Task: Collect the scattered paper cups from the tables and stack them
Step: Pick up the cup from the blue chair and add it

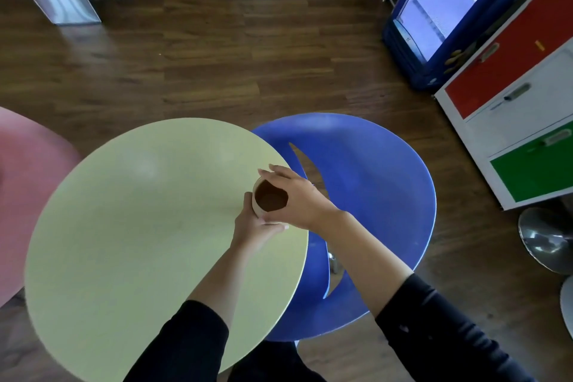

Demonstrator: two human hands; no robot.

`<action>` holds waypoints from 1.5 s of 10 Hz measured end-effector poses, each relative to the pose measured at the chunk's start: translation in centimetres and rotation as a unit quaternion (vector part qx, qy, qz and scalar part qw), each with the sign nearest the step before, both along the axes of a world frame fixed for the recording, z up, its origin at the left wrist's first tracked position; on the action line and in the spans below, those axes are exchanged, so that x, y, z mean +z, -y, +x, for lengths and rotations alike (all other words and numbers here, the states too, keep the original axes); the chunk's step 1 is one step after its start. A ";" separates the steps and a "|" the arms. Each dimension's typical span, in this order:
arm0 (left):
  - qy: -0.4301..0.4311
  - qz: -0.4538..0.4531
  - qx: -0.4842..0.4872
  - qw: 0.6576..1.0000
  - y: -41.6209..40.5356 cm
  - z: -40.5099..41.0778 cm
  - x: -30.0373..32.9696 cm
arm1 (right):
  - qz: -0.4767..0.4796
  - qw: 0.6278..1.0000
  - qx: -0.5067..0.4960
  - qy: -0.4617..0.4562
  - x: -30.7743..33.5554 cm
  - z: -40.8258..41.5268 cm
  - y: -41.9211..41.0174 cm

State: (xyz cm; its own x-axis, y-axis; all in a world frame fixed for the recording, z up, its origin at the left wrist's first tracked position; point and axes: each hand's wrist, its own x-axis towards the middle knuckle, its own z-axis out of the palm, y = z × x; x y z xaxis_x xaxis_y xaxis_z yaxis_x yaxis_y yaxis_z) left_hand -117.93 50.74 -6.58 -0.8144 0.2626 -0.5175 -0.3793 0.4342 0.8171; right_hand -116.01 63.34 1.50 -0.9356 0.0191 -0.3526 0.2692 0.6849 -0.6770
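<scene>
Black sleeves (186,347) cover our forearms at the bottom edge of the view, and from them both bare wrists reach forward over the round, pale yellow-green tabletop (124,226). Our left hand (252,226) curls round the lower side of a brown paper cup (269,200), fingers wrapped on its wall from below. Our right hand (297,195) closes over the cup's rim from the right, thumb and fingers bent along the upper edge. So both hands are holding the cup between them, neither spread wide. The cup sits upright with its mouth toward the camera, showing a dark brown inside; whether it is one cup or several nested we cannot tell. It is held above the right part of the tabletop, near that edge; whether its base touches the surface is hidden by the hands.

Just beside the tabletop on the right stands a blue moulded chair (372,180), its seat partly tucked under the rim. A pink chair (21,195) shows at the left edge. Farther right is a cabinet (521,96) with red, white and green fronts, each with a small handle. A blue-framed display fridge (434,15) stands behind it. Small marks on the cabinet and fridge are too blurred for us to read. Dark wood flooring (217,65) runs beneath everything.
</scene>
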 end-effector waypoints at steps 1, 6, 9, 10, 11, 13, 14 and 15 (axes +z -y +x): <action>-0.034 0.005 -0.020 0.999 0.0 0.0 0.3 | -0.019 0.999 -0.029 -0.008 -0.6 0.3 0.2; -0.058 -0.022 0.014 0.998 6.0 -1.2 1.5 | -0.004 0.999 -0.007 -0.039 -1.8 -1.8 6.2; -0.016 -0.008 0.087 0.996 12.5 -1.6 2.1 | -0.029 0.998 0.052 -0.033 -1.9 -4.1 12.5; -0.016 -0.012 0.105 0.994 14.6 -1.8 1.8 | -0.030 0.997 0.073 -0.026 -2.0 -4.6 14.5; -0.005 -0.020 0.114 0.993 16.1 -1.9 1.6 | -0.034 0.996 0.081 -0.023 -1.8 -5.1 16.0; 0.030 -0.031 0.156 0.987 18.0 -2.3 0.5 | -0.044 0.995 0.087 -0.015 -1.5 -5.2 18.0; 0.016 -0.020 0.158 0.987 18.3 -2.2 0.6 | -0.040 0.996 0.085 -0.012 -1.3 -5.2 18.4; 0.004 -0.015 0.148 0.989 18.4 -2.2 0.8 | -0.030 0.996 0.082 -0.013 -1.1 -5.3 18.5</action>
